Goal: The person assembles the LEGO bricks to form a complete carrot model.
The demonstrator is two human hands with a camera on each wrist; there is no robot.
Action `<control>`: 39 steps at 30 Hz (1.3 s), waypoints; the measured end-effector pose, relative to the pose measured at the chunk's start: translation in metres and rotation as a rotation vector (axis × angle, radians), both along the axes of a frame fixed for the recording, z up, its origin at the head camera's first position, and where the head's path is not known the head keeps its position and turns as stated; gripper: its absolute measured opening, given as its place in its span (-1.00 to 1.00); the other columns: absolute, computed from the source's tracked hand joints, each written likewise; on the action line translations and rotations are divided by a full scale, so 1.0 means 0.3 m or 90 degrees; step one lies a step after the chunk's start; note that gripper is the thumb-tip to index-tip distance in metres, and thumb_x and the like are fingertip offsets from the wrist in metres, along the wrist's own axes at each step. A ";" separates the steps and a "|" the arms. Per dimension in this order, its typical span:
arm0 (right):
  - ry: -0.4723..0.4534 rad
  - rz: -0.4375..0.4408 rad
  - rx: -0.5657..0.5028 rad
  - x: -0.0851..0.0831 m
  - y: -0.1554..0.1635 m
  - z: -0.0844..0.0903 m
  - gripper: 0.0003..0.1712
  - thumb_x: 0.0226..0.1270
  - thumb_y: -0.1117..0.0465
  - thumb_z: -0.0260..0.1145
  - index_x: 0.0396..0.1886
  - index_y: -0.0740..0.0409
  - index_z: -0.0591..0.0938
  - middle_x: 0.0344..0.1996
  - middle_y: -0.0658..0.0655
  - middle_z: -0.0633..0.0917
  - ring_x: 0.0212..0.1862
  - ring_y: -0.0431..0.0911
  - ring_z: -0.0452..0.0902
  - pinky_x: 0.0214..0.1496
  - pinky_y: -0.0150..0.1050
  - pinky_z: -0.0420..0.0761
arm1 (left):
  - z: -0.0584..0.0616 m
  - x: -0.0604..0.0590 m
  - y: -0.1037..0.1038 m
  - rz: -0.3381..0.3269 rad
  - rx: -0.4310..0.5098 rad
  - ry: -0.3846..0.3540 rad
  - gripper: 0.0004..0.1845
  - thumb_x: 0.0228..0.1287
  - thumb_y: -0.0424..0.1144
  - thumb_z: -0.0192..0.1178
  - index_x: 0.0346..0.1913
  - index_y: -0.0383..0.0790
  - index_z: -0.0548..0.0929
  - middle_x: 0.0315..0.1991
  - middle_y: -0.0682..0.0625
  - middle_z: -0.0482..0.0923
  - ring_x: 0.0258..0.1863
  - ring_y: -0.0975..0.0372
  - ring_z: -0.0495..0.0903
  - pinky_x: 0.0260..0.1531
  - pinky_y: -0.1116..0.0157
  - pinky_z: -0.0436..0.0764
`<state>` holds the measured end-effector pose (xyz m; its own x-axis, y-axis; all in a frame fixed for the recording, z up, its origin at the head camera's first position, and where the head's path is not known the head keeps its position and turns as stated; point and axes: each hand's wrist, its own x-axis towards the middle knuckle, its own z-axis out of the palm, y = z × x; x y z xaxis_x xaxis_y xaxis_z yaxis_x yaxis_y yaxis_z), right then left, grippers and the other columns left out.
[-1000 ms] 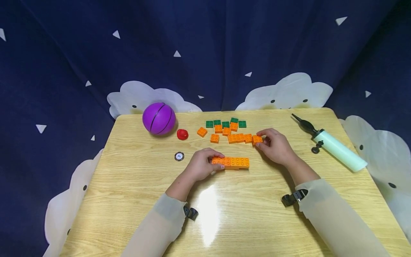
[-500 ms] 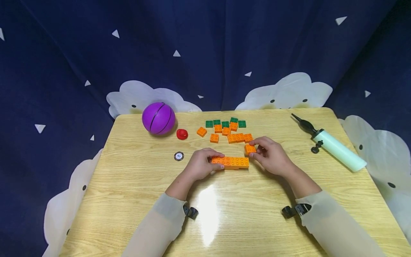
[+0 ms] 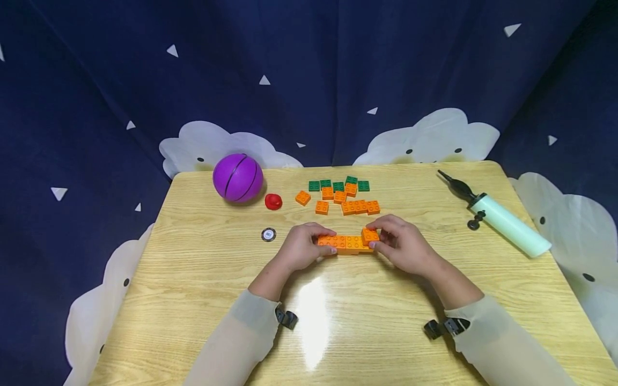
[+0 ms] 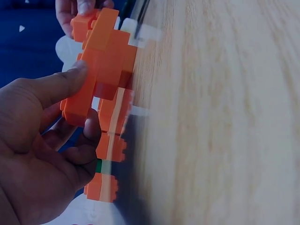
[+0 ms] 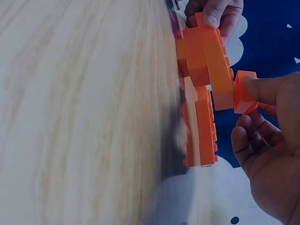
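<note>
My left hand (image 3: 302,246) grips the left end of an orange block structure (image 3: 352,243), thumb on the near side and fingers behind. In the left wrist view the structure (image 4: 110,58) shows a long top layer over narrower layers beneath. A small square orange block (image 3: 369,236) is pinched between the thumb and fingers of my right hand (image 3: 405,244). It sits at the right end of the structure's top. In the right wrist view this block (image 5: 244,91) meets the studs of the top layer; whether it is pressed fully down I cannot tell.
Behind the structure lie a row of joined orange blocks (image 3: 360,207), several loose orange blocks (image 3: 322,207) and green blocks (image 3: 314,186). A purple ball (image 3: 238,178), a small red cap (image 3: 273,201) and a poker chip (image 3: 268,235) are at left. A hand pump (image 3: 509,225) lies at right.
My right hand has brought the small orange block from the right end of the back row, toward me and left, onto the structure's right end. The left hand keeps its place.
</note>
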<state>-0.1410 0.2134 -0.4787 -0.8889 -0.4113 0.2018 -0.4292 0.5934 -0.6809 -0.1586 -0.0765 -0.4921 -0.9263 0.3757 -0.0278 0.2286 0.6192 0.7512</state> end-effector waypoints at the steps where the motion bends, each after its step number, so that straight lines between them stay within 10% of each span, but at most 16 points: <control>1: -0.002 0.003 0.000 0.002 -0.002 0.001 -0.60 0.33 0.24 0.52 0.15 0.02 0.71 0.01 -0.02 0.66 -0.25 -0.11 0.50 -0.31 -0.29 0.57 | 0.001 0.001 0.000 0.001 -0.001 -0.001 -0.61 0.17 -0.09 0.57 0.09 0.06 0.81 0.00 0.17 0.71 -0.35 0.23 0.51 -0.22 0.26 0.54; 39: -0.049 0.007 0.037 0.015 -0.033 0.027 -0.59 0.30 0.27 0.54 0.14 0.10 0.71 0.10 0.07 0.63 0.08 0.01 0.66 0.11 -0.07 0.69 | 0.005 0.006 0.006 0.014 0.000 -0.001 -0.60 0.14 -0.08 0.59 0.07 0.05 0.82 0.01 0.14 0.72 -0.19 0.23 0.55 -0.07 0.24 0.54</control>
